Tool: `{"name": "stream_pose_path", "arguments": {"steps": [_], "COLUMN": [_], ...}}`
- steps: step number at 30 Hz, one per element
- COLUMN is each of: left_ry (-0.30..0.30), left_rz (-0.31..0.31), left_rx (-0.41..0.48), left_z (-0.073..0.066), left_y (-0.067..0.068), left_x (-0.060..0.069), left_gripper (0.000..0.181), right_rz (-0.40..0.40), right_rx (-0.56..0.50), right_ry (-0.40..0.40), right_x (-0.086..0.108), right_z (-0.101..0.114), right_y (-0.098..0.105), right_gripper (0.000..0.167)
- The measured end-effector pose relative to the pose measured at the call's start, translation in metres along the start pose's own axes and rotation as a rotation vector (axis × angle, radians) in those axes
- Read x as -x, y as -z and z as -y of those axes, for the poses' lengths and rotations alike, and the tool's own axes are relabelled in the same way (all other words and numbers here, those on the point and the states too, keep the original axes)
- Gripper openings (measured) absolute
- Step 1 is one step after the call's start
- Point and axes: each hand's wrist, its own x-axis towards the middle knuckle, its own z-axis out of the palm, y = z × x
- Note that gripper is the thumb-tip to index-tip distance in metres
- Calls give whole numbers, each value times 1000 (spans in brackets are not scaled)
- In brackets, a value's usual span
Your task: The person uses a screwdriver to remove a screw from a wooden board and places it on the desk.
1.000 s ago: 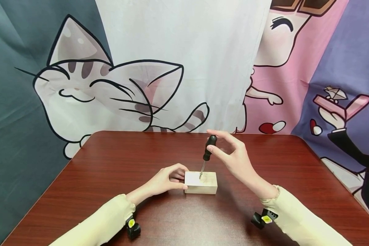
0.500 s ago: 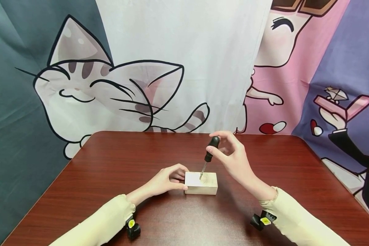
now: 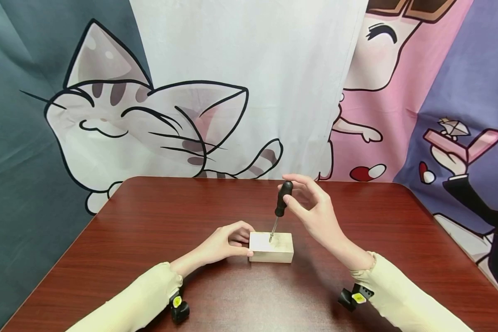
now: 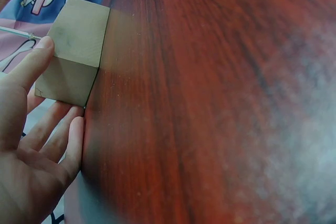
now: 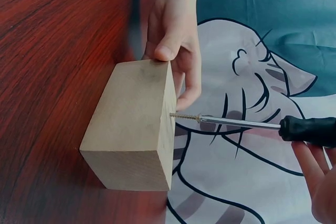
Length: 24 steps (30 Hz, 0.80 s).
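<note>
A pale wooden block [image 3: 271, 254] lies on the table, with my left hand [image 3: 222, 244] gripping its left end. The left thumb [image 4: 39, 59] presses the near edge and the fingers reach round behind. A screw [image 5: 185, 116] stands partly out of the block's top face. On its head sits the tip of a screwdriver [image 3: 284, 198] with a black handle and a metal shaft, leaning slightly to the right. My right hand [image 3: 315, 210] pinches the screwdriver's handle between thumb and fingers, above the block.
The reddish-brown wooden table [image 3: 157, 216] spreads around both hands. Behind its far edge hangs a cloth backdrop [image 3: 299, 69] with cartoon figures. Each sleeve carries a black wrist camera, one on the left [image 3: 180, 311] and one on the right [image 3: 348, 299].
The screwdriver's handle swayed slightly right and then back left. My right fingers have shifted around the handle. The left hand and the block stay almost still.
</note>
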Motion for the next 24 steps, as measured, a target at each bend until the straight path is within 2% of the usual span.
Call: {"name": "stream_pose_path", "arguments": {"steps": [7,13,24], "left_ry": [-3,-1,1], "left_rz": [1,4,2], "left_rx": [2,-2,2], "left_z": [0,-1,0], "left_y": [0,0,0], "left_x": [0,0,0], "left_gripper": [48,48,48], "right_rz": [-27,-61,-24], "right_rx": [-53,-33,-56], "right_ry": [-2,-13,-1], "right_x": [0,0,1], "right_z": [2,1,1], "right_y": [-4,-5,-2], "right_gripper": [30,33,40]}}
